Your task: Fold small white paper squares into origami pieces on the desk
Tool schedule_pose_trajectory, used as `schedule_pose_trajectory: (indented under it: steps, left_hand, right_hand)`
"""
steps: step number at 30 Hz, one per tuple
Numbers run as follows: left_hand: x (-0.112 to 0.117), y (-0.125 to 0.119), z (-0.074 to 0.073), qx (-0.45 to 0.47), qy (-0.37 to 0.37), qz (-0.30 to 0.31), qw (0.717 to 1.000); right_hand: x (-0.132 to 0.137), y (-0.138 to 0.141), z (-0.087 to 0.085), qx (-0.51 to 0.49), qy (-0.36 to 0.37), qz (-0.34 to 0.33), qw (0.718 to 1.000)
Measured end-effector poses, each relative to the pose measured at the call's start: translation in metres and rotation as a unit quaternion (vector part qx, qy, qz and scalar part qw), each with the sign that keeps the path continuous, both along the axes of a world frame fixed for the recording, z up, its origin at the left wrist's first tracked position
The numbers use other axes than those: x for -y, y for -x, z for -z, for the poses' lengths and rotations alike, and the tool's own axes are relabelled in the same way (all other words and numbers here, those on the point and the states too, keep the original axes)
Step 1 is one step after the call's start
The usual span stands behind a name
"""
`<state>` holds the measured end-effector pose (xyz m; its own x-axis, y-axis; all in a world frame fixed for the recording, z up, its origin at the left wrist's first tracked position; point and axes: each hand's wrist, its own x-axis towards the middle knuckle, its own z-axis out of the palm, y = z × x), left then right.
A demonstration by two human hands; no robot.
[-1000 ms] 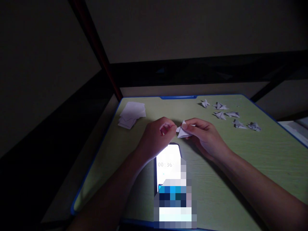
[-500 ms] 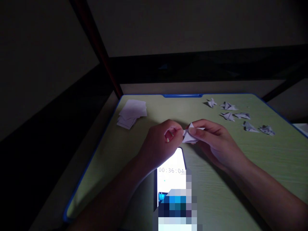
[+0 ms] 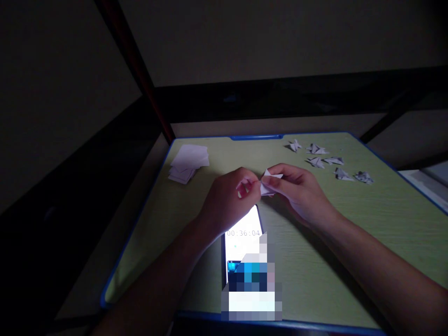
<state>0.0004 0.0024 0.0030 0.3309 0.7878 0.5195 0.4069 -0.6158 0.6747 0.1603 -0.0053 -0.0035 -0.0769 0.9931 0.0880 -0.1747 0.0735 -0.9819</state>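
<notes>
A small white piece of folded paper (image 3: 268, 189) with pointed corners is held between my two hands, above the middle of the table. My left hand (image 3: 233, 193) is closed, thumb and forefinger pinching the paper's left end. My right hand (image 3: 297, 191) grips its right side, with the thumb pressed on top and the fingers behind, partly hidden. Just below the hands lies a lit phone (image 3: 241, 242) showing a timer; its lower part is blurred out.
A stack of white paper sheets (image 3: 191, 156) lies at the table's back left. Several folded paper figures (image 3: 317, 162) are spread over the back right. The pale green table (image 3: 308, 270) has a blue rim, and a dark wall stands behind it.
The view has shifted, so the table and the things on it appear a little up and to the left, and its front edge now shows. Both hands keep hold of the folded paper.
</notes>
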Motion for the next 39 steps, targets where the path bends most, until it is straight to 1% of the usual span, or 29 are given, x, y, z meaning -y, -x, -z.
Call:
schedule_pose_trajectory:
  steps: [5,8,12,18,24,31,39]
  left_hand:
    - [0.000,0.001,-0.004,-0.006,-0.030,-0.010,0.999]
    - [0.000,0.001,-0.007,-0.016,-0.014,-0.007,1.000]
    - [0.002,0.003,-0.012,-0.067,0.020,0.003,0.998]
    - [0.005,0.007,-0.017,-0.105,0.021,0.007,0.994]
    - [0.006,0.009,-0.018,-0.127,0.034,0.018,0.991]
    - [0.005,0.010,-0.019,-0.143,0.019,0.015,0.989]
    - [0.001,0.011,-0.016,-0.156,0.012,0.014,0.988]
  right_hand:
    - [0.003,0.002,-0.006,-0.002,-0.019,0.008,1.000]
    - [0.004,0.001,-0.007,-0.021,-0.015,0.007,1.000]
    - [0.003,-0.001,-0.005,-0.057,0.016,-0.002,0.998]
    - [0.003,-0.003,-0.002,-0.067,0.040,-0.009,0.997]
    - [0.003,-0.004,-0.001,-0.064,0.054,-0.014,0.996]
    - [0.002,-0.004,-0.004,-0.038,0.055,-0.011,0.998]
    - [-0.001,-0.004,0.000,-0.028,0.051,0.000,0.998]
